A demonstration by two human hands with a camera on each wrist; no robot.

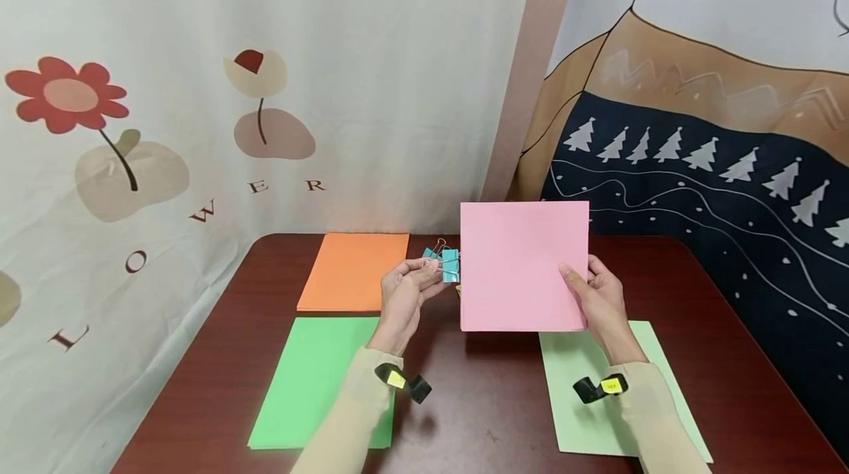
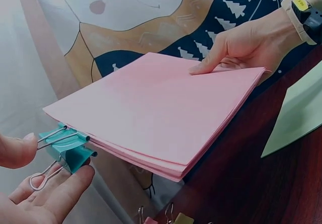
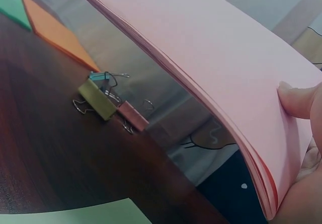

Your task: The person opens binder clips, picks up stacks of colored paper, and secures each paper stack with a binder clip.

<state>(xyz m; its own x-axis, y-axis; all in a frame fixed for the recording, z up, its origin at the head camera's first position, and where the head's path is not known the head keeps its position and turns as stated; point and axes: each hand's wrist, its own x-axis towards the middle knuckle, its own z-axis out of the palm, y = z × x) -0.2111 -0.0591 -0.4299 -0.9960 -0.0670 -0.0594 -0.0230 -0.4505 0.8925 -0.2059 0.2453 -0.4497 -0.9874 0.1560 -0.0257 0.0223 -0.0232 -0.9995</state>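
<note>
My left hand (image 1: 403, 303) pinches the wire handles of a teal binder clip (image 1: 450, 266) with thumb above and fingers below. The clip's lips are at the left edge of a stack of pink paper (image 1: 524, 267). Whether the sheets sit between those lips, I cannot tell. My right hand (image 1: 602, 304) grips the stack by its right edge, thumb on top and fingers behind. Raised above the table, the stack tilts, and its layered edges (image 3: 176, 73) fan slightly in the right wrist view.
On the dark wooden table (image 1: 464, 415) lie orange paper (image 1: 354, 271) at the back left, bright green paper (image 1: 312, 385) in front of it, and pale green paper (image 1: 597, 415) at the right. Olive (image 3: 97, 99), pink (image 3: 133, 116) and teal (image 3: 99, 76) binder clips cluster behind the stack.
</note>
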